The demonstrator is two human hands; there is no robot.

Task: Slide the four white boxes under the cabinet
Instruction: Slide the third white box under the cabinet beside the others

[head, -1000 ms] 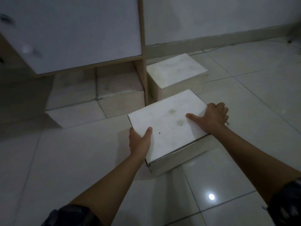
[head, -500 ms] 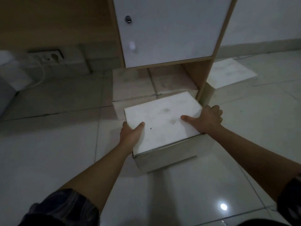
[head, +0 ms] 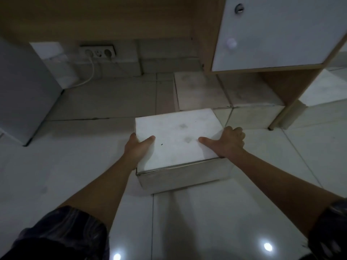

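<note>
A white box (head: 178, 139) sits on the tiled floor just in front of the cabinet's gap. My left hand (head: 137, 145) grips its left side with the thumb on the lid. My right hand (head: 228, 140) holds the right side, thumb also on top. The cabinet (head: 272, 34) has a white door and a wooden side panel. Two white boxes lie side by side under it, a left box (head: 199, 91) and a right box (head: 253, 94), directly behind the held one. A fourth white box (head: 323, 91) rests on the floor to the right of the side panel.
A grey unit (head: 24, 94) stands on the floor at the left. On the back wall is a socket strip (head: 97, 52) with a white cable (head: 90, 76) hanging to the floor. A wooden desk underside spans the top left. Glossy floor tiles stretch toward me.
The box has slid left, from beside the cabinet's side panel to in front of the gap under it. Both hands kept their hold. My view swung left too.
</note>
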